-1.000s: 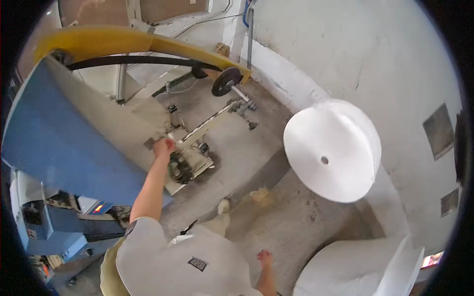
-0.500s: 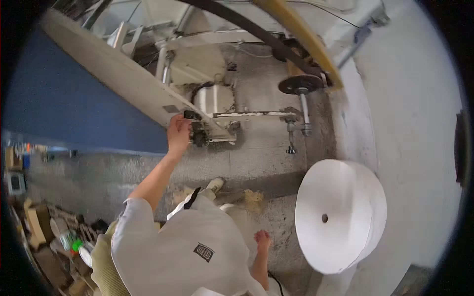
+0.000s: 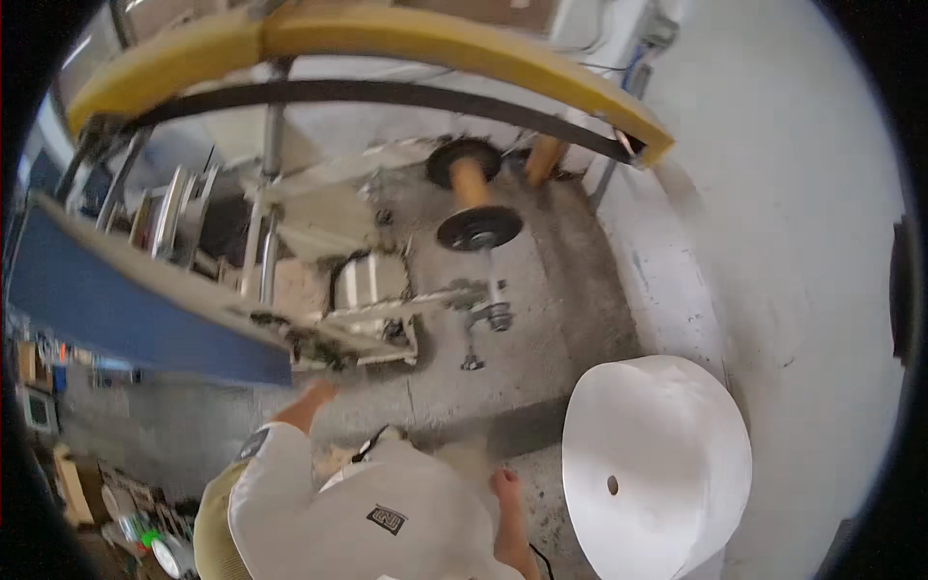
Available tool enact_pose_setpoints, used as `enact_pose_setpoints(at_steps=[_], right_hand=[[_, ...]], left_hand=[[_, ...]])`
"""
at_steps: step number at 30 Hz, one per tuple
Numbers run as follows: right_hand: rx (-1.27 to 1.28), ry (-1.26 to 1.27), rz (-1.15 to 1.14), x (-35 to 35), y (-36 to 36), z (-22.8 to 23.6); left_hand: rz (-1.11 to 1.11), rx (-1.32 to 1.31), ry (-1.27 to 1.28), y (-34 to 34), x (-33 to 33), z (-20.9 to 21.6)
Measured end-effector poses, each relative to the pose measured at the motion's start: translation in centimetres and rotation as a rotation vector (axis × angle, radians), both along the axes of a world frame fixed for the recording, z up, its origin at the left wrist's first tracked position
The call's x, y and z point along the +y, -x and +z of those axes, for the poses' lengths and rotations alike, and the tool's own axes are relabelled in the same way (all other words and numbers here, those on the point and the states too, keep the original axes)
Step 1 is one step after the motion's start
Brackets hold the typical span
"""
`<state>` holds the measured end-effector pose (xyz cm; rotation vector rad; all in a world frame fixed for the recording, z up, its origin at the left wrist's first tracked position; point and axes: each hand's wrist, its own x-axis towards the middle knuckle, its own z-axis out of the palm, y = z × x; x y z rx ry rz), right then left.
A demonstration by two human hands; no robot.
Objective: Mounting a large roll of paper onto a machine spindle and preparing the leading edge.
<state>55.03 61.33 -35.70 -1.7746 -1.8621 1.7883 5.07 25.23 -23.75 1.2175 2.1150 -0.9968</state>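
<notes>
From my remote seat I see the left hand (image 3: 317,392) just below the near corner of the blue panel (image 3: 126,319), seemingly apart from it. It is blurred: I cannot tell how far its fingers are open, and I make out nothing in its grasp. My right hand (image 3: 506,483) hangs low beside the white shirt (image 3: 387,488), fingers seemingly bent a little; I cannot tell how open it is or whether it grips anything. The panel forms the left side of the machine, and the pale frame (image 3: 377,312) lies to its right, ahead of both hands. Beyond that I have the spool (image 3: 471,184), with dark discs at both ends of its brown core. A yellow beam (image 3: 416,39) arches over it all. The big white roll (image 3: 667,464) stands to the right of my right hand, well apart from the machine, near the wall (image 3: 773,251).
</notes>
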Motion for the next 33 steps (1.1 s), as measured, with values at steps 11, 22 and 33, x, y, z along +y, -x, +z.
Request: enact_pose_setpoints(at_steps=[11, 22, 33], right_hand=[[-0.032, -0.104, -0.098, 14.9, -7.8, -8.0], [0.300, 0.140, -0.116, 32.3, 5.7, 2.2], [0.399, 0.141, -0.268, 40.4, 14.1, 16.4]], left_hand=[[0.251, -0.909, -0.325, -9.0, 33.3, 11.6], [0.104, -0.772, -0.723, -9.5, 52.9, 10.6], [0.090, -0.860, -0.472, -10.2, 65.0, 17.8]])
